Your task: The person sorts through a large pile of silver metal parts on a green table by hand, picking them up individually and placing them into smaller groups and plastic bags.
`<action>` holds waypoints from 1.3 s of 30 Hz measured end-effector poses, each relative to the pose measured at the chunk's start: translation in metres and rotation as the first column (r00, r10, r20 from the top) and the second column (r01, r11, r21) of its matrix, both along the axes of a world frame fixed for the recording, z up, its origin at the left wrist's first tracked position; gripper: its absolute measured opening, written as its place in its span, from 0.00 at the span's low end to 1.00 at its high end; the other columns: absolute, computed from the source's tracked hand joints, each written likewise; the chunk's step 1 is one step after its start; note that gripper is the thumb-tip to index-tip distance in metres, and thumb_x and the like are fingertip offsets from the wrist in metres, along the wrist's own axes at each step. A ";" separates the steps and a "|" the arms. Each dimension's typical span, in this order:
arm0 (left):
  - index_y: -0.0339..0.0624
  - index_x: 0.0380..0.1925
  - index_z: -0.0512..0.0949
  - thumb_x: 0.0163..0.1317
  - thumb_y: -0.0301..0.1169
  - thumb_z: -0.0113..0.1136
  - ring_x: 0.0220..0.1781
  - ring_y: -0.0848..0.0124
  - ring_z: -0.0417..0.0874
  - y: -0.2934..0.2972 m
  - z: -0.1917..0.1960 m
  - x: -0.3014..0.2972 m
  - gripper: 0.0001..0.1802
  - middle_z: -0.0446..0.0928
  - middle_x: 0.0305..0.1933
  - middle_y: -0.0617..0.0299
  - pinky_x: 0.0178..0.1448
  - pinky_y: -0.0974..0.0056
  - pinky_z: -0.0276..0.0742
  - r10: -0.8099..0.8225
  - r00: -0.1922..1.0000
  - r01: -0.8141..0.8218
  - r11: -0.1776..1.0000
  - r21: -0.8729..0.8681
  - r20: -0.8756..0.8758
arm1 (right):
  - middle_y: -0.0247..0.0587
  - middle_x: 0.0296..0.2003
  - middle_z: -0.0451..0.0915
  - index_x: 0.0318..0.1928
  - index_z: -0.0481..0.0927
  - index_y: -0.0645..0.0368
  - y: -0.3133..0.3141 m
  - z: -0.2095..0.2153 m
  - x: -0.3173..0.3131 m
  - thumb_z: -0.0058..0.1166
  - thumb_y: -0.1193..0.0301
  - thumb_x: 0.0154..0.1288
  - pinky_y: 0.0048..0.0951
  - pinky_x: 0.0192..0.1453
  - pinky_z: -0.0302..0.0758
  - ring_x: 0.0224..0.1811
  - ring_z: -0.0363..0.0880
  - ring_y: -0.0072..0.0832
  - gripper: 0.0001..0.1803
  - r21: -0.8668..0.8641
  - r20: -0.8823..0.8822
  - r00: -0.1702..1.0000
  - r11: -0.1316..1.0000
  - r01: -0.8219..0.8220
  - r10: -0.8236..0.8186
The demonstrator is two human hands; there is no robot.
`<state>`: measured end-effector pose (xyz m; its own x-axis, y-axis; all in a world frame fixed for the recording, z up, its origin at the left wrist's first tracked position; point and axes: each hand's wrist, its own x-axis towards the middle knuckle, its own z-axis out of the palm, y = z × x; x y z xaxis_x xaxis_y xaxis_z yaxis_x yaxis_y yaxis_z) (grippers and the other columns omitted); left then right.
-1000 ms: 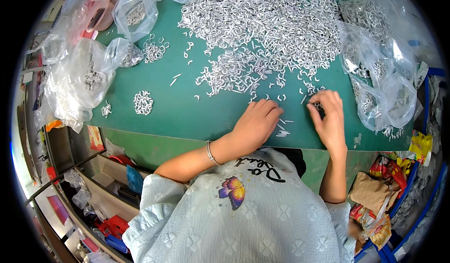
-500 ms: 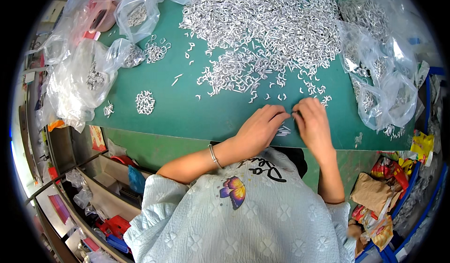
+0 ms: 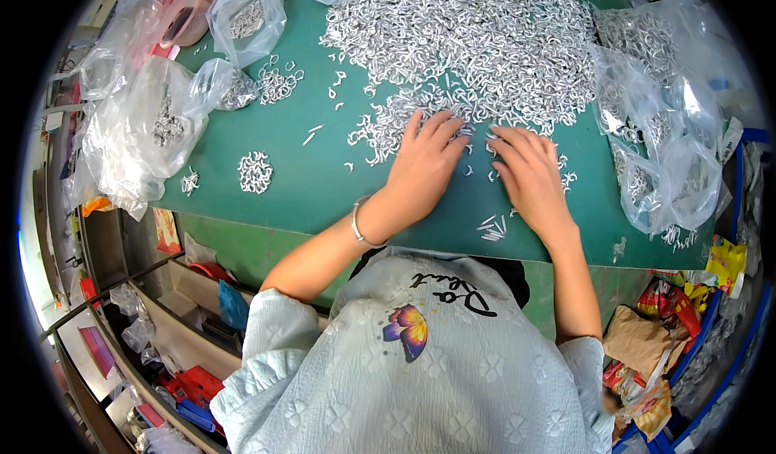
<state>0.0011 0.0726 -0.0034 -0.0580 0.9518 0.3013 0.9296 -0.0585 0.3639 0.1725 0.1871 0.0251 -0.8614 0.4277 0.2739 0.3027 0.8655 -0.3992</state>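
Observation:
A large heap of small silvery curved metal pieces (image 3: 469,33) covers the far middle of the green table (image 3: 299,179). My left hand (image 3: 427,163) has its fingers stretched and spread, the tips on the near edge of the heap. To its right, my right hand (image 3: 529,175) reaches to loose pieces at the same edge, thumb apart from the other fingers. Neither hand visibly holds anything, though the fingertips overlap the pieces. Several thin straight metal bars (image 3: 491,228) lie close to the table's near edge, below my right hand.
Left on the table are a round cluster of pieces (image 3: 255,172), a smaller cluster (image 3: 189,182), loose rings (image 3: 277,80) and clear plastic bags (image 3: 153,122). More bags of metal pieces (image 3: 663,130) lie at the right. A pink basket (image 3: 187,19) stands far left.
Both hands have moved away from me, from near the table's front edge to the heap. Their fingers have gone from bent together to stretched out. The thin bars now show uncovered.

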 end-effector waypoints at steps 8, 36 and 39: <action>0.43 0.39 0.79 0.56 0.26 0.65 0.50 0.62 0.74 0.011 0.005 0.002 0.11 0.75 0.46 0.62 0.51 0.58 0.62 0.167 0.985 -0.169 0.983 0.065 0.044 | 0.39 0.46 0.78 0.43 0.79 0.61 0.003 0.005 -0.002 0.62 0.77 0.54 0.37 0.53 0.68 0.51 0.74 0.39 0.14 -0.062 -0.109 0.993 0.998 0.029 -0.036; 0.42 0.43 0.78 0.55 0.26 0.64 0.47 0.58 0.74 -0.020 0.023 0.011 0.14 0.75 0.45 0.59 0.47 0.56 0.67 0.115 0.978 -0.132 0.987 0.087 0.175 | 0.40 0.34 0.72 0.34 0.77 0.60 -0.004 0.002 -0.008 0.61 0.77 0.54 0.39 0.46 0.68 0.42 0.72 0.39 0.07 -0.109 -0.012 0.996 0.990 -0.091 0.090; 0.41 0.38 0.78 0.55 0.26 0.64 0.46 0.60 0.73 -0.001 0.016 -0.005 0.10 0.73 0.42 0.59 0.47 0.57 0.65 0.129 0.988 -0.132 0.991 0.035 0.085 | 0.40 0.34 0.73 0.32 0.78 0.60 0.003 0.013 0.004 0.61 0.78 0.54 0.38 0.46 0.68 0.42 0.72 0.39 0.06 -0.067 0.085 0.996 0.998 0.012 -0.006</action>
